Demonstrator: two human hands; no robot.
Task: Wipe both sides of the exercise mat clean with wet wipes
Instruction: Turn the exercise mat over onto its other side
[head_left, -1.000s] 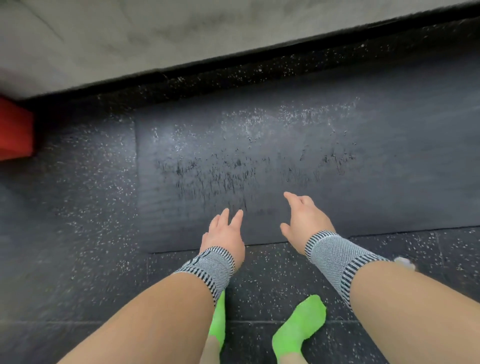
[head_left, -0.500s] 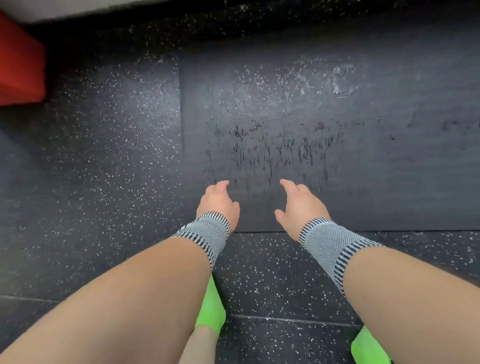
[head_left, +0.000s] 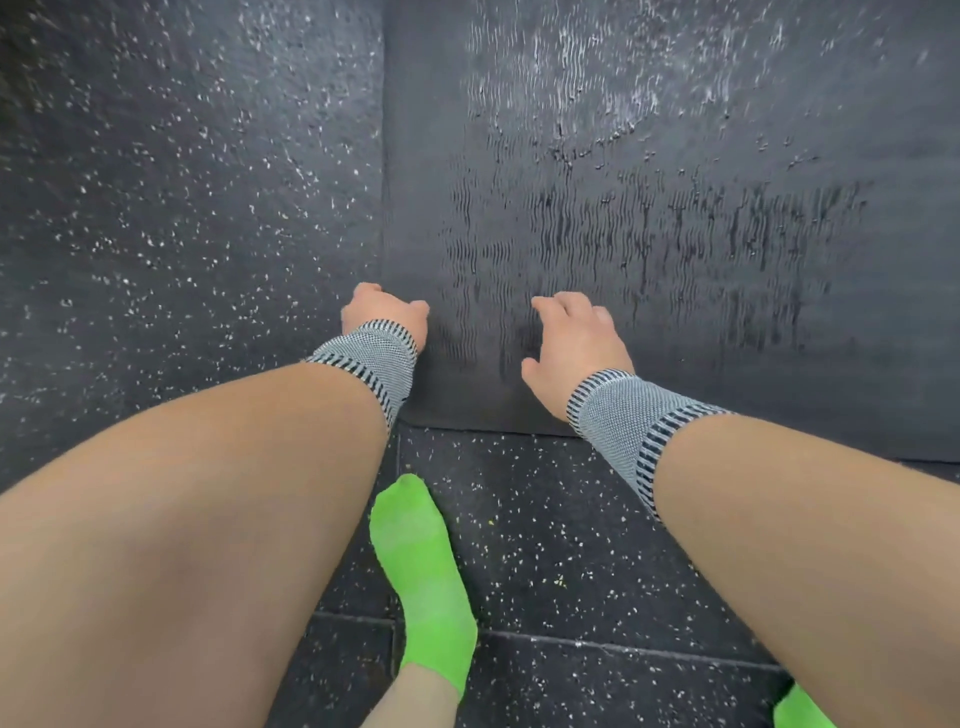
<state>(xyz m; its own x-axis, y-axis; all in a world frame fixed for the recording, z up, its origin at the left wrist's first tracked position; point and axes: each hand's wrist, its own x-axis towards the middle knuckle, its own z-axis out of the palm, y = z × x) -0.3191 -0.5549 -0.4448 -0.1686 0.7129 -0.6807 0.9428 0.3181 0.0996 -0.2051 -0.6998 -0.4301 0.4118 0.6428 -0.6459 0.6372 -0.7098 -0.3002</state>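
The dark exercise mat (head_left: 727, 322) lies flat on the floor, with wet streaks and white flecks on its ribbed surface. Its near left corner is just in front of me. My left hand (head_left: 384, 314) sits over the mat's left edge near that corner; its fingers point down and are hidden behind the back of the hand. My right hand (head_left: 571, 338) is on the mat close to the near edge, fingers bent with the tips touching the surface and the thumb spread. No wet wipe is in sight. Both wrists wear grey striped bands.
Black rubber floor tiles with white speckles (head_left: 156, 208) surround the mat. My foot in a bright green sock (head_left: 421, 571) stands on the tiles just before the mat's near edge. A second green sock (head_left: 800, 709) shows at the bottom right.
The view has dropped and closed in on the mat's near left corner. Both hands came down onto the mat, the left one reaching its left edge. The red object left the frame.
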